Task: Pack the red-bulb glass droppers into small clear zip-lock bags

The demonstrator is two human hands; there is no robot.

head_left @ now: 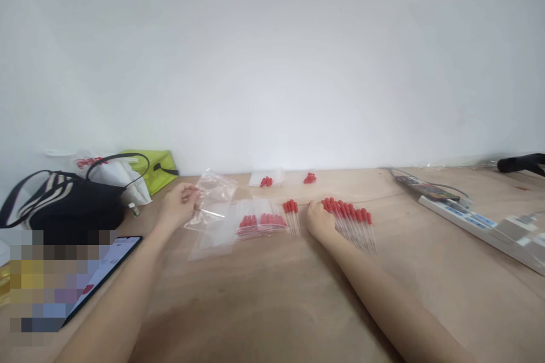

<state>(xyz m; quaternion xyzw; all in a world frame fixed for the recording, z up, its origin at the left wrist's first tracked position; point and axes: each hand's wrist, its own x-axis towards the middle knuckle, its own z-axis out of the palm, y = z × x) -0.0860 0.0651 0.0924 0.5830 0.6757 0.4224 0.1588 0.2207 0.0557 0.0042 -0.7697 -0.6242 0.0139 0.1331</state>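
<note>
My left hand point(181, 204) pinches a clear plastic bag point(215, 190) by its left side, holding it up off the table. Under it lie more flat clear bags point(213, 244). To the right, filled bags point(259, 224) hold several droppers with red bulbs. Beside them is a small group of loose droppers point(292, 210), red bulbs pointing away from me. My right hand point(320, 220) is closed at the left end of a longer row of droppers point(347, 212). A bit of red shows at its fingertips, where it grips a dropper mostly hidden by the hand.
Loose red bulbs point(310, 178) lie near the wall, others point(266, 182) on a clear bag. A black bag point(76, 204), a green bag point(159, 167), a small bottle point(134, 210) and a phone point(106, 266) stand left. A power strip point(468, 221) with another phone point(434, 190) is right.
</note>
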